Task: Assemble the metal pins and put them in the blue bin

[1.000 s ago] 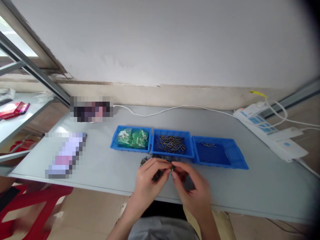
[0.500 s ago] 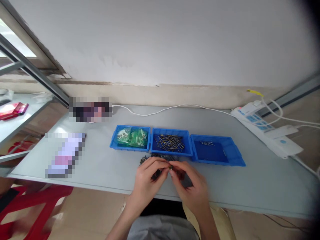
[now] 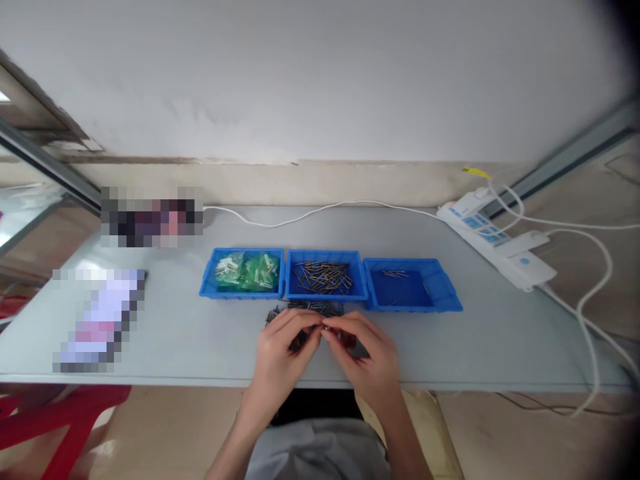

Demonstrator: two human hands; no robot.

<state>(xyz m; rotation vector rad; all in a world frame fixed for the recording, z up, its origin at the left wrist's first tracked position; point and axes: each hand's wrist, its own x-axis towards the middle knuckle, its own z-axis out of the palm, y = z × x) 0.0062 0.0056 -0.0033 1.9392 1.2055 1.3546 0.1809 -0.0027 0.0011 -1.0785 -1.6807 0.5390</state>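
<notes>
My left hand (image 3: 286, 343) and my right hand (image 3: 373, 357) meet at the fingertips close to the table's front edge. Both are closed in a pinch on a small metal piece (image 3: 326, 327), mostly hidden by the fingers. Just beyond them lies a pile of dark, thin metal pins (image 3: 320, 308), partly covered by my hands. Behind that pile, the middle blue tray (image 3: 327, 297) holds many brass-and-dark pins (image 3: 325, 276). The right blue tray (image 3: 413, 293) has a few thin pins (image 3: 395, 273) lying in it.
The left blue tray (image 3: 243, 293) contains clear and green bags (image 3: 257, 272) with pale tubes. A white power strip (image 3: 495, 243) with cables lies at the right. Two blurred-out items, a tall one (image 3: 103, 320) and a dark one (image 3: 153, 223), are at the left. A red stool (image 3: 75, 420) stands below.
The view has turned to the right, so the trays and table appear farther left. My hands stay pinched together at nearly the same place before the trays.
</notes>
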